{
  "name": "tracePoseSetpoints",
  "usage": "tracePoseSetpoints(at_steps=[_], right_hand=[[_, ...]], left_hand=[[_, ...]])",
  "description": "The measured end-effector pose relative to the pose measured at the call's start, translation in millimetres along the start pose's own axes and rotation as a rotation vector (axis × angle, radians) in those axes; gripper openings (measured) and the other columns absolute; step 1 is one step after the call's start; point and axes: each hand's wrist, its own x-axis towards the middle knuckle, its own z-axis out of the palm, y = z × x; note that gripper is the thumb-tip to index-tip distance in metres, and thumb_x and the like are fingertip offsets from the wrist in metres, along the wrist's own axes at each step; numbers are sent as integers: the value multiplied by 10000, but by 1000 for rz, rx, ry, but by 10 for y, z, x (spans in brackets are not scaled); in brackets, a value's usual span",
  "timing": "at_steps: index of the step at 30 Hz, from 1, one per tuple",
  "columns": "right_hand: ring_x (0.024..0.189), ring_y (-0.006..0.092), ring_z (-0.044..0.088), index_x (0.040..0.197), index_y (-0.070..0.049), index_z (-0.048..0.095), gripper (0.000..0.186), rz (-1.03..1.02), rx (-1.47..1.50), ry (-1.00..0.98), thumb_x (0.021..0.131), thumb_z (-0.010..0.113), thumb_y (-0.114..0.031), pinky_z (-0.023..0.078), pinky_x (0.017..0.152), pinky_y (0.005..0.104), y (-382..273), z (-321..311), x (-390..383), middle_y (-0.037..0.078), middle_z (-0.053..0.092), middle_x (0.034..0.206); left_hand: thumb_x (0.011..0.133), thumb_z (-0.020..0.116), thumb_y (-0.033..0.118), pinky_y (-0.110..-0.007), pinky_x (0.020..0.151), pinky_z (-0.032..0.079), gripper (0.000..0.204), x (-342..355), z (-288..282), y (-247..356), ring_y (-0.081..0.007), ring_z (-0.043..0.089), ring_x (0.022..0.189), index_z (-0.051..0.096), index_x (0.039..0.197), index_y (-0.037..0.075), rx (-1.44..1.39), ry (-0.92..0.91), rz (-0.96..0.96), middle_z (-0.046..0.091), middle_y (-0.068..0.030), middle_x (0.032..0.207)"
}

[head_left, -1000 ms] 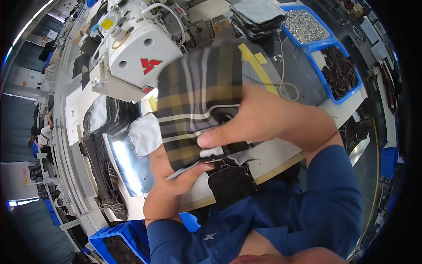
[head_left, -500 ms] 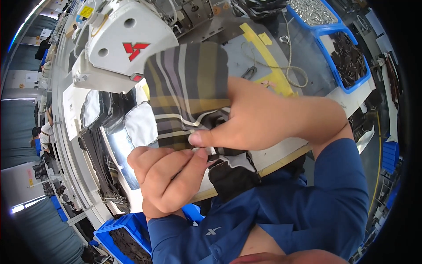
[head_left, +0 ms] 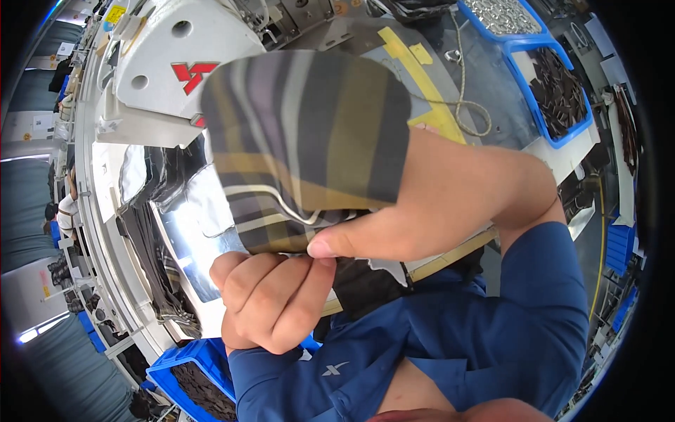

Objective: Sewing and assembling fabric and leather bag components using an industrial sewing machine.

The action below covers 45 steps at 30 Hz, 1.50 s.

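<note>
A piece of striped fabric in dark grey, olive and cream is held up in front of me. My right hand grips it from the right, thumb in front along the lower edge, its other fingers hidden behind the cloth. My left hand is closed just below, finger and thumb pinched at the fabric's bottom edge beside the right thumb. A black garment part with a white piece hangs under the hands at the table edge.
A white sewing machine stands at the back left. Dark folded fabrics lie on the left. Blue bins hold small metal parts, brown pieces and dark scraps. A cord and yellow tape lie on the table.
The striped fabric has come up closer and spread flatter, hiding more of the table. My left hand has moved slightly down, and the black part below is more covered.
</note>
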Motion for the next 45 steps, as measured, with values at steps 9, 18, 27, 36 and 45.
tracePoseSetpoints(at_steps=[9,18,27,36,45], right_hand=[[995,303,663,1186,-43,683,370,79,68,-85,860,808,-168,522,875,386,47,41,-14,136,689,1054],[1045,353,684,1236,65,642,470,277,163,-128,826,724,-149,516,922,390,56,-13,81,230,717,1103],[903,320,681,1180,53,642,426,298,277,-152,806,732,-129,524,852,376,70,-8,122,200,728,987],[924,373,676,1137,45,642,381,211,317,-36,832,752,-155,522,849,420,92,64,121,226,721,994],[1027,204,651,1260,-13,636,477,301,233,-105,862,835,-184,510,944,354,99,57,119,117,718,1128]], left_hand=[[720,812,63,-313,673,419,266,16,90,-71,-177,568,843,758,978,98,-13,49,196,660,-1,948],[798,762,26,-356,689,457,224,-77,73,-41,-209,599,804,748,1013,86,138,94,335,658,-44,930],[759,738,91,-304,783,456,146,-39,108,-75,-140,723,934,753,873,180,95,150,308,600,60,848],[741,733,163,-304,747,423,102,-61,194,-55,-109,700,822,751,836,197,176,316,285,597,73,829],[725,750,161,-314,731,417,120,-63,196,-68,-119,715,814,757,844,182,163,329,305,597,67,819]])
